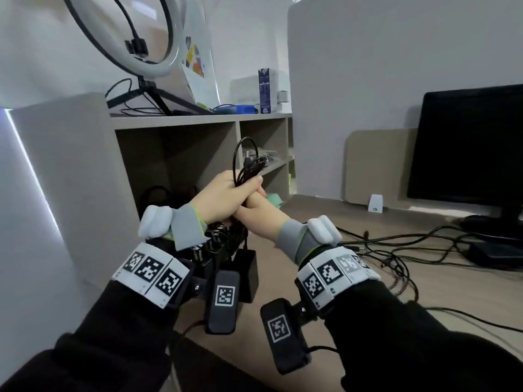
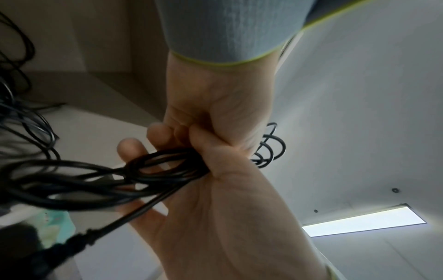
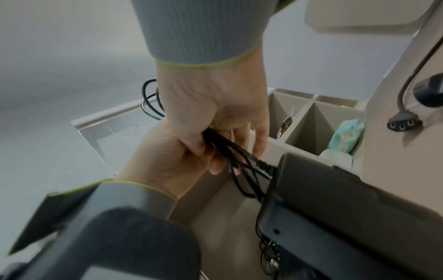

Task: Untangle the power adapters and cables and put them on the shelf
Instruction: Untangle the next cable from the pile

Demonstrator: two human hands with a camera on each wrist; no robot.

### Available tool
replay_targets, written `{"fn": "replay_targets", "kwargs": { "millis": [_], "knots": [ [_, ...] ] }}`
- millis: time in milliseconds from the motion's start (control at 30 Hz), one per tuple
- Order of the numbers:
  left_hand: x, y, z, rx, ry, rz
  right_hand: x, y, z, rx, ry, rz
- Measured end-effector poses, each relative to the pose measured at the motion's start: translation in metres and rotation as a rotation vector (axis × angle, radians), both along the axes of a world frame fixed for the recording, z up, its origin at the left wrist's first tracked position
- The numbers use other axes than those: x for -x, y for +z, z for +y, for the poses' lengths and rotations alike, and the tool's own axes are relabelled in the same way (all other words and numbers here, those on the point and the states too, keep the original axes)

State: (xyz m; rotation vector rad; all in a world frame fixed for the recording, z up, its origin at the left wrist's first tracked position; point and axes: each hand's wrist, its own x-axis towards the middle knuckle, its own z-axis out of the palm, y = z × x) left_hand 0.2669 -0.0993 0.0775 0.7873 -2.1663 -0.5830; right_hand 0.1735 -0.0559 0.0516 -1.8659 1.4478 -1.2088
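Both my hands clasp one bundle of black cable in front of the shelf (image 1: 198,121).
My left hand (image 1: 223,196) is clenched round the coiled cable bundle (image 1: 249,165), loops sticking up above the fist; my right hand (image 1: 260,210) grips it just below, and the black power adapter (image 1: 247,274) dangles beneath both.

Both hands (image 2: 215,117) grip looped black cables (image 2: 148,170).

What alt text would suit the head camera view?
Both hands, left hand and right hand, grip a coiled black cable bundle before a beige shelf; a black power adapter hangs beneath.
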Motion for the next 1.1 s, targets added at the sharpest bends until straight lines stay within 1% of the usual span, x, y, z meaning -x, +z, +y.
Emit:
{"fn": "replay_targets", "kwargs": {
  "millis": [67, 133, 233, 300, 367, 433, 500, 633, 733, 867, 933, 1033, 1100],
  "knots": [
    [-0.017, -0.004, -0.006, 0.024, -0.025, -0.021, -0.007, -0.005, -0.005, -0.061, 0.095, 0.061],
    [-0.025, -0.006, -0.009, 0.041, -0.025, -0.073, 0.000, -0.010, -0.006, -0.177, 0.191, 0.075],
    [-0.039, -0.005, -0.017, 0.127, 0.018, -0.157, 0.008, -0.022, -0.011, -0.379, 0.292, -0.041],
    [-0.046, -0.004, -0.021, 0.132, 0.012, -0.191, 0.008, -0.032, -0.011, -0.479, 0.278, -0.031],
    [-0.050, -0.004, -0.023, 0.139, 0.015, -0.231, 0.007, -0.044, -0.015, -0.538, 0.272, 0.023],
    [-0.052, -0.006, -0.024, 0.151, 0.005, -0.250, 0.005, -0.053, -0.016, -0.582, 0.263, 0.021],
    [-0.052, -0.008, -0.024, 0.149, -0.014, -0.247, 0.004, -0.059, -0.016, -0.608, 0.269, 0.018],
    [-0.055, -0.009, -0.019, 0.083, -0.019, -0.199, 0.000, -0.063, -0.016, -0.635, 0.313, 0.029],
    [-0.055, -0.006, -0.014, 0.100, -0.036, -0.175, -0.008, -0.063, -0.017, -0.630, 0.340, 0.079],
    [-0.056, -0.002, -0.009, 0.115, -0.034, -0.195, -0.014, -0.067, -0.020, -0.644, 0.379, 0.125],
    [-0.059, 0.000, -0.007, 0.099, -0.025, -0.193, -0.016, -0.069, -0.021, -0.616, 0.350, 0.145],
    [-0.067, 0.004, -0.006, 0.131, 0.049, -0.234, -0.021, -0.071, -0.021, -0.575, 0.306, 0.126],
    [-0.074, 0.007, -0.007, 0.117, 0.097, -0.275, -0.025, -0.067, -0.020, -0.548, 0.255, 0.191]
  ]
}}
